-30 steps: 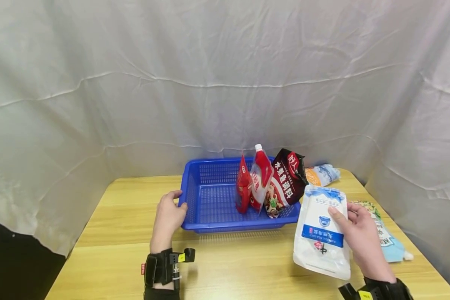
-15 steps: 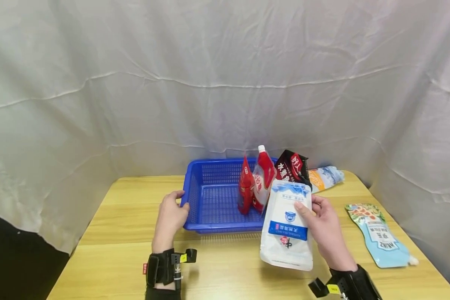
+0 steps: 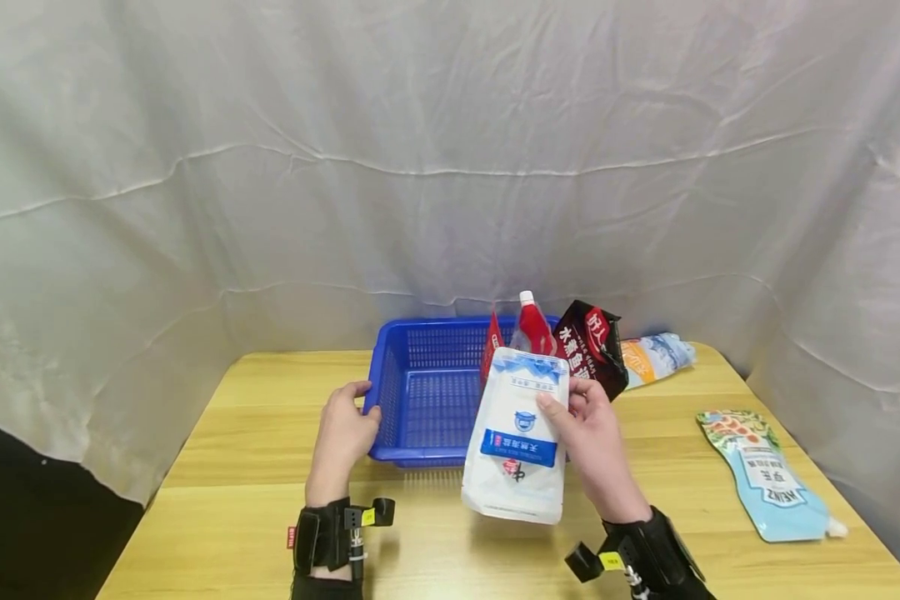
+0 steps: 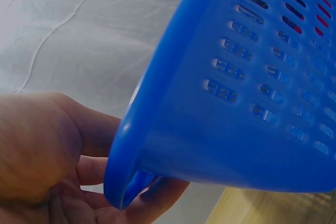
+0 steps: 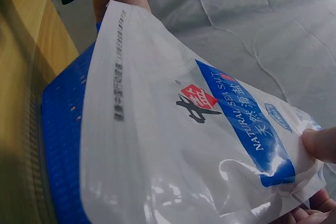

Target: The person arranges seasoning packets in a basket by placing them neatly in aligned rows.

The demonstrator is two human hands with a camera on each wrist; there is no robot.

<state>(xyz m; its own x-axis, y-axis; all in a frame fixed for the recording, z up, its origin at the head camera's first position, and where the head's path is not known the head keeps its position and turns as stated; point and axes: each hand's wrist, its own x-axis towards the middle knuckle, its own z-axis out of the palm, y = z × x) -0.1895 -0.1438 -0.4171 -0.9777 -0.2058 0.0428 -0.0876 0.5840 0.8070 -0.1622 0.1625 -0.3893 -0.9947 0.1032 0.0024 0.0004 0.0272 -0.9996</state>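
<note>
With the left hand [image 3: 342, 433] curled in a grip on the blue basket [image 3: 420, 392]'s rim and the right hand [image 3: 592, 437] pinching the white salt pouch [image 3: 517, 433] above its front edge, the loading step seems underway, calling for lowering the pouch beside the red pouches [image 3: 528, 329].
</note>
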